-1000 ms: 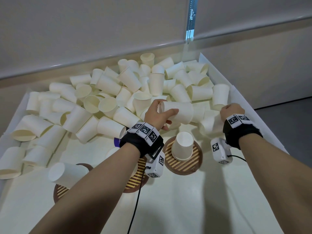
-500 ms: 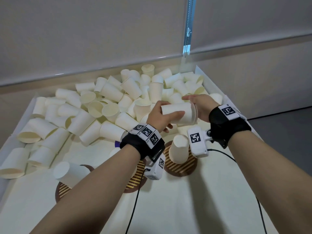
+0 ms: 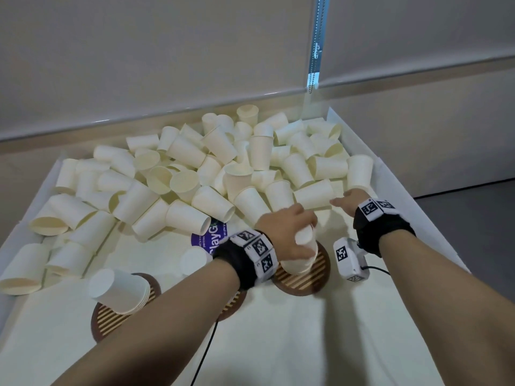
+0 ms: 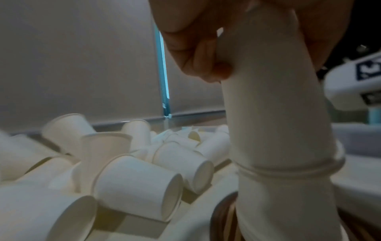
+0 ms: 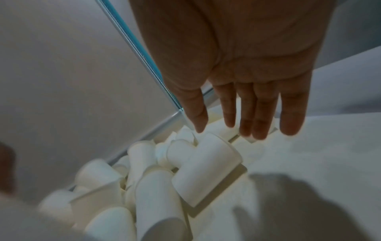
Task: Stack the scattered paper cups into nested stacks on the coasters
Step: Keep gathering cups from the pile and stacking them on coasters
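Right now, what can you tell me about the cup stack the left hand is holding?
The cup stack is plain white paper, with at least two cups nested upside down, bottoms up. In the left wrist view a rolled rim rings it where one cup sits over another. It stands on the round brown slatted coaster near the right, leaning slightly. The left hand grips its top from above; nothing else visibly touches it.

Evenly and brightly lit from overhead in the head view, with soft shadows under both forearms and curved, stretched edges. Dim, bluish and grainy in both wrist views; motion-blurred near the lower corners, soft throughout.
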Demonstrator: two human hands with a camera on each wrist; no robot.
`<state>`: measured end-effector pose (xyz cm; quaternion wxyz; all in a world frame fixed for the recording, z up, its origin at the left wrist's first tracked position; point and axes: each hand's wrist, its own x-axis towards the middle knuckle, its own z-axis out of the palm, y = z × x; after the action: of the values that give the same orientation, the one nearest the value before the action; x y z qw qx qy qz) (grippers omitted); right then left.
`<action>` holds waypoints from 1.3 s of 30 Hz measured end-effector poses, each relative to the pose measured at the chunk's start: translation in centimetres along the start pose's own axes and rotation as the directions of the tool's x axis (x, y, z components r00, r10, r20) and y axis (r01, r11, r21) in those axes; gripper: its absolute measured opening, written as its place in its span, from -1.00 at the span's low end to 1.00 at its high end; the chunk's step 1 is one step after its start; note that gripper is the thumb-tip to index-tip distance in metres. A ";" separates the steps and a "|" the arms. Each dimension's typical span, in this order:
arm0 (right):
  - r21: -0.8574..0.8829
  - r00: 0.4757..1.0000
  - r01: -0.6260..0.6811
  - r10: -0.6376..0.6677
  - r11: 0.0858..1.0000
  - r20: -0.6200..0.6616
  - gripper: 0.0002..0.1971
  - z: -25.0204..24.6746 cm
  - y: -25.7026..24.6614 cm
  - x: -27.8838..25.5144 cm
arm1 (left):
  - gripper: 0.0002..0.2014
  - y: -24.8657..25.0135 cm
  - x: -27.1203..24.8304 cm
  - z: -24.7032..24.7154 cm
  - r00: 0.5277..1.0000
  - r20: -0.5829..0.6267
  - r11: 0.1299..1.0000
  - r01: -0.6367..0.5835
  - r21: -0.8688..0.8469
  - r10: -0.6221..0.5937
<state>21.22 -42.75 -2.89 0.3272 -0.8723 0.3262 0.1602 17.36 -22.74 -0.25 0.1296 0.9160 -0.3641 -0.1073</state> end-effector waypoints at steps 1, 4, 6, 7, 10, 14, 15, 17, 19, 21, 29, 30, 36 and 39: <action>-0.001 1.000 0.011 -0.011 1.000 0.006 -0.31 0.1 -0.5 -0.5 | -0.46 0.0 0.2 1.0 0.998 0.059 0.997 -0.033 0.065 0.029; 0.027 0.999 0.047 -0.047 0.998 -0.008 -0.21 0.7 -1.1 0.0 | -0.40 -0.3 0.6 3.0 0.989 0.142 0.996 -0.054 0.076 0.043; 0.030 0.996 0.078 -0.077 0.996 -0.032 -0.20 1.0 -1.6 0.4 | -0.33 -0.6 0.6 2.9 0.995 0.100 0.999 -0.015 -0.034 0.019; 0.031 0.996 0.075 -0.074 0.997 -0.041 -0.22 1.2 -1.9 0.5 | -0.30 -0.8 0.8 2.5 0.999 0.043 0.989 0.011 -0.147 -0.005; 0.034 0.991 0.101 -0.097 0.994 -0.091 -0.41 1.5 -2.2 0.7 | -0.47 -1.7 1.6 1.2 0.958 -0.192 0.859 0.089 -0.504 -0.212; 0.020 0.985 0.141 -0.139 0.990 -0.098 -0.88 1.3 -2.0 0.9 | -0.80 -3.6 3.0 0.1 0.850 -0.266 0.769 0.225 -0.599 -0.456; 0.042 0.984 0.147 -0.142 0.988 -0.106 -0.91 1.0 -2.1 0.9 | -0.79 -4.1 3.2 0.1 0.840 -0.260 0.762 0.246 -0.599 -0.476; 0.186 0.979 0.157 -0.127 0.970 -0.160 -0.81 0.2 -2.6 1.1 | -0.67 -4.6 3.6 0.0 0.830 -0.237 0.739 0.275 -0.615 -0.505; 0.361 0.974 0.189 -0.128 0.913 -0.186 -0.69 -0.7 -3.4 1.2 | -0.51 -4.6 3.8 -0.3 0.839 -0.198 0.701 0.268 -0.661 -0.507; 0.488 0.973 0.229 -0.193 0.842 -0.122 -0.67 -0.9 -4.6 0.7 | -0.37 -4.0 3.9 -0.7 0.860 -0.168 0.677 0.243 -0.694 -0.481; 0.549 0.928 0.292 -0.372 0.783 0.036 -0.60 0.8 -8.6 -0.3 | -0.36 -5.3 4.3 -1.3 0.683 -0.326 0.578 0.173 -0.797 -0.654; 0.368 0.918 0.358 -0.395 0.858 0.026 -0.60 1.0 -8.6 0.0 | -0.35 -5.8 4.1 -1.5 0.650 -0.331 0.559 0.176 -0.810 -0.684; -0.363 0.888 0.458 -0.403 0.812 0.221 -0.45 2.3 -8.7 1.2 | -0.37 -8.0 3.4 -1.3 0.599 -0.296 0.506 0.214 -0.836 -0.744; -0.443 0.862 0.506 -0.408 0.740 0.301 -0.35 3.1 -8.6 1.4 | -0.37 -8.2 3.1 -0.8 0.605 -0.274 0.498 0.237 -0.834 -0.748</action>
<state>27.84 -36.42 -1.82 0.1437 -0.9613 0.0157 0.2345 25.01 -19.02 -2.43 0.5515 0.8306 0.0725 0.0247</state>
